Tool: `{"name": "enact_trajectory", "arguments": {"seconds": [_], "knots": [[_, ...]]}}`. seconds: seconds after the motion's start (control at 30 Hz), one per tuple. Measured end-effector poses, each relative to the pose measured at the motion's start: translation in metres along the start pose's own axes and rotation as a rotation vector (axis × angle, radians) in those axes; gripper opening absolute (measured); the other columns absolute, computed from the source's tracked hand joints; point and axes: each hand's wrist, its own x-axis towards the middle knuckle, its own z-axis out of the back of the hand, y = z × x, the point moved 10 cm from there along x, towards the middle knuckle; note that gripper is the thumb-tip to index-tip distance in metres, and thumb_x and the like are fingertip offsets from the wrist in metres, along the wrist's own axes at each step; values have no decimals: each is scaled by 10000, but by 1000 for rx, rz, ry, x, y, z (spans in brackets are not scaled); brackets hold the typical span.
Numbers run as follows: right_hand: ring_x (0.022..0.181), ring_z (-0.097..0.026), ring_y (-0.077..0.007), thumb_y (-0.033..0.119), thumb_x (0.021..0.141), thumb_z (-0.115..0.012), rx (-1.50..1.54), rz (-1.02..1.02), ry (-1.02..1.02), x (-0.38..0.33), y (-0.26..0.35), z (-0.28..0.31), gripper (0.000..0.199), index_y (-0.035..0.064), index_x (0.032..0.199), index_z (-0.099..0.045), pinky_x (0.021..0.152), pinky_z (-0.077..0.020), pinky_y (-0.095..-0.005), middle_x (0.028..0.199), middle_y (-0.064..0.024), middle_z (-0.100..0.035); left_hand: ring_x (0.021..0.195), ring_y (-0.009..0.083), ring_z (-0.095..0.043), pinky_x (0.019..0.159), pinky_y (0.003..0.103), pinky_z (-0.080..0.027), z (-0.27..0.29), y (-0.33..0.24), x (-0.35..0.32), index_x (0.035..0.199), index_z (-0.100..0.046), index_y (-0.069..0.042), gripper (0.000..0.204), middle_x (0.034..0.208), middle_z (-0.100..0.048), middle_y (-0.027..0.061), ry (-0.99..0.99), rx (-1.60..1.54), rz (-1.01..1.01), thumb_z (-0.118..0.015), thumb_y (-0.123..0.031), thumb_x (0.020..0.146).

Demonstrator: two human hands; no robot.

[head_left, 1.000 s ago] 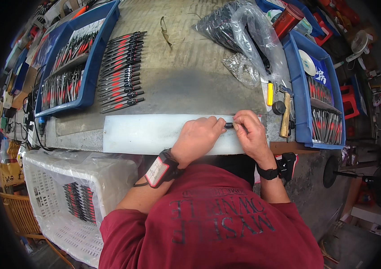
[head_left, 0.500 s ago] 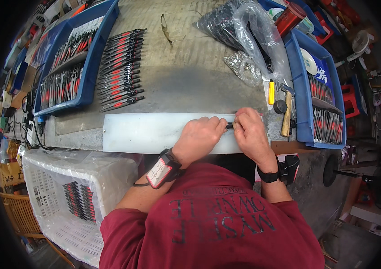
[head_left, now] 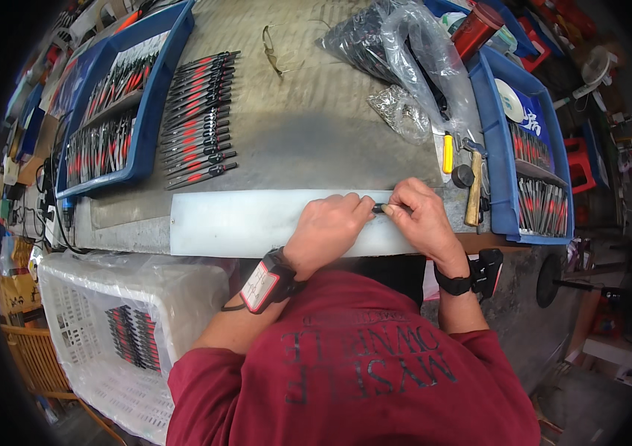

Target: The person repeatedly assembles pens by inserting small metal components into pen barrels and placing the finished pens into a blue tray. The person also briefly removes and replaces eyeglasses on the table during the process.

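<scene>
My left hand and my right hand meet over a pale strip laid along the near edge of the grey workbench. Between their fingertips they pinch one small dark tool, only its middle showing. A row of several finished black-and-red hand tools lies on the bench to the upper left of my hands. Both wrists carry black bands, the left with a white tag.
Blue trays of tools stand at the left and right. Clear bags of dark parts, a yellow-handled tool, a wooden-handled hammer and glasses lie on the bench. A white crate holds more tools, lower left.
Both hands stay together on the small dark tool at the strip; only slight finger shifts show.
</scene>
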Motion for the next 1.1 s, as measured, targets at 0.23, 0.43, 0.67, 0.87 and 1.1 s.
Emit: {"name": "enact_trajectory", "arguments": {"seconds": [0.23,0.43,0.67,0.87,1.1], "knots": [[758,-603,-212,103,820,-640,88,-156,-189,15,-36,41,178,-24,944,-638,673,-469,-295,853,-122,-628,555,246,-562,467,371,-442,1,2,2,848,-545,-67,144,647,-508,70,-1,-28,27,-642,-166,809],[755,-631,-152,93,835,-630,-30,-162,-436,51,-72,67,177,-20,969,-660,689,-478,-270,834,-115,-681,559,253,-563,470,373,-443,2,1,5,821,-520,-64,149,638,-503,78,17,-34,23,-638,-155,806],[863,-581,-356,70,822,-574,-206,-14,-427,80,-80,43,177,64,971,-670,742,-470,-412,892,-161,-610,543,231,-543,457,361,-433,1,2,4,882,-554,-76,166,633,-479,57,6,-23,12,-673,-148,794],[897,-552,-341,51,815,-601,-359,27,-369,83,-75,32,165,31,974,-640,777,-446,-378,925,-151,-581,547,222,-546,462,354,-437,-1,2,4,880,-551,-80,177,637,-480,51,3,-9,9,-683,-150,784],[802,-569,-347,57,799,-619,-301,41,-435,77,-75,41,79,4,857,-625,710,-458,-390,831,-151,-590,546,234,-560,469,363,-443,1,0,5,816,-509,-67,148,623,-488,71,2,-21,11,-628,-155,815]]}}
